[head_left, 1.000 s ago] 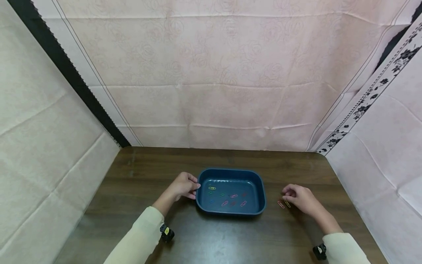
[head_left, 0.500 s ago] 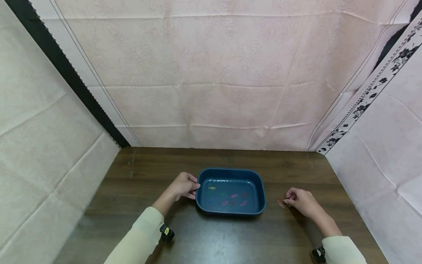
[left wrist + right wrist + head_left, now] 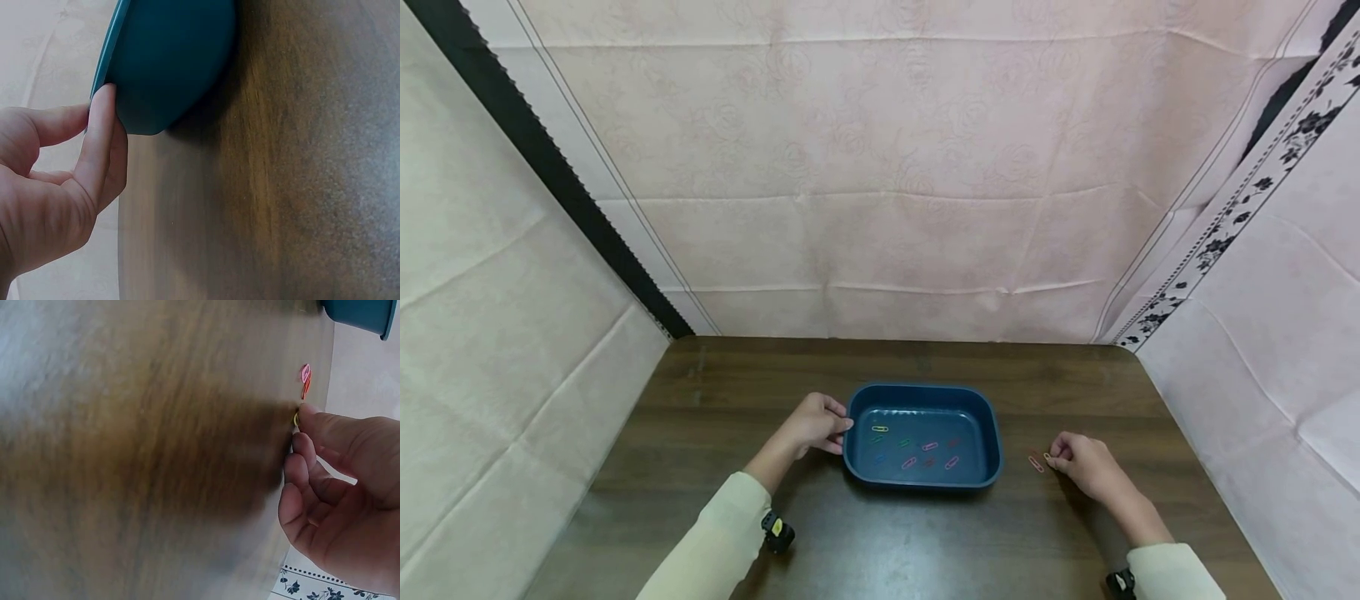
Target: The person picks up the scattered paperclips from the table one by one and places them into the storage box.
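A blue rectangular tray [image 3: 922, 481] stands on the wooden table, with several coloured paper clips lying flat inside. My left hand [image 3: 818, 423] pinches the tray's left rim between thumb and fingers, as the left wrist view shows up close. To the right of the tray, my right hand [image 3: 1084, 463] is low over the table. Between its thumb and index finger sits a yellow paper clip [image 3: 296, 419], mostly covered by the fingertips. Just beside them lie a pink paper clip [image 3: 305, 373] and a red paper clip [image 3: 305, 389], overlapping on the wood.
Inside the tray, a yellow clip [image 3: 880, 429] lies near the left wall and a pink clip [image 3: 952, 462] near the front right. The brown table [image 3: 730, 367] ends at pale cloth hangings [image 3: 880, 250] behind and at both sides.
My right hand has drawn slightly toward the table's front and its fingertips have closed on the yellow paper clip. The left hand keeps its place on the tray rim.
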The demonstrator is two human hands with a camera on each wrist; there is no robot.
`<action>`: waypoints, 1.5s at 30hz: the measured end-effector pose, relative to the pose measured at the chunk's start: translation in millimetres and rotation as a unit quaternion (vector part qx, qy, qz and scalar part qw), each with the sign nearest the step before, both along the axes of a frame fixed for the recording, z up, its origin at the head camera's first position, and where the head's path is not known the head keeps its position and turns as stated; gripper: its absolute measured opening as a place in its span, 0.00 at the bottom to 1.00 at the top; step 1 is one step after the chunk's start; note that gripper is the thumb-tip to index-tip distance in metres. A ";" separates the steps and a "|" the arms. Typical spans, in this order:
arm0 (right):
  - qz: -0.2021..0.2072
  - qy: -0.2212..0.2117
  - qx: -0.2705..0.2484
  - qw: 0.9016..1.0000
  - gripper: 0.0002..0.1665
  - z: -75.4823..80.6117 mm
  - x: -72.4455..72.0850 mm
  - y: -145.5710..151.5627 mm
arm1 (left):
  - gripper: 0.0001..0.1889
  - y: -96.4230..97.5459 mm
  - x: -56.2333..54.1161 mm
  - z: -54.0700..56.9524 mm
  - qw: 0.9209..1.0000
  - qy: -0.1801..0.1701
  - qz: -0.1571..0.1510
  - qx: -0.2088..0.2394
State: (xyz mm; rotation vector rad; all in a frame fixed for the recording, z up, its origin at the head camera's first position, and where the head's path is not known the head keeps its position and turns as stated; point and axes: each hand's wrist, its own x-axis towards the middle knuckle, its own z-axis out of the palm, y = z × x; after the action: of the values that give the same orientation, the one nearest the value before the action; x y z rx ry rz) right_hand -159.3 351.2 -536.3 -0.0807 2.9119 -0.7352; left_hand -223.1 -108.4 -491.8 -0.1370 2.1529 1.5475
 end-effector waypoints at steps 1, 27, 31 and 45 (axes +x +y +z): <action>0.000 0.003 0.001 1.000 0.08 -0.1 0.3 -0.5 | 0.12 0.0 0.1 0.0 1.000 0.000 0.000 0.000; 0.004 0.025 -0.012 1.000 0.08 -0.7 4.5 -0.3 | 0.12 -2.7 -0.7 -2.1 1.000 -0.001 0.003 0.000; 0.013 0.026 -0.017 0.999 0.07 3.5 2.4 1.4 | 0.13 -2.9 0.2 -1.2 1.000 -0.001 0.000 0.003; 0.066 0.071 -0.030 0.995 0.08 22.4 -13.0 -7.3 | 0.12 -2.5 -0.1 -2.8 1.000 0.005 -0.004 -0.001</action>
State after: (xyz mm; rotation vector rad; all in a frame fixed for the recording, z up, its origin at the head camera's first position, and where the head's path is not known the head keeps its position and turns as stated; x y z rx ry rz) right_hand -172.2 343.9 -513.9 -0.3414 2.9802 -0.8268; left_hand -223.1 -110.9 -494.6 -0.1210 2.1597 1.5460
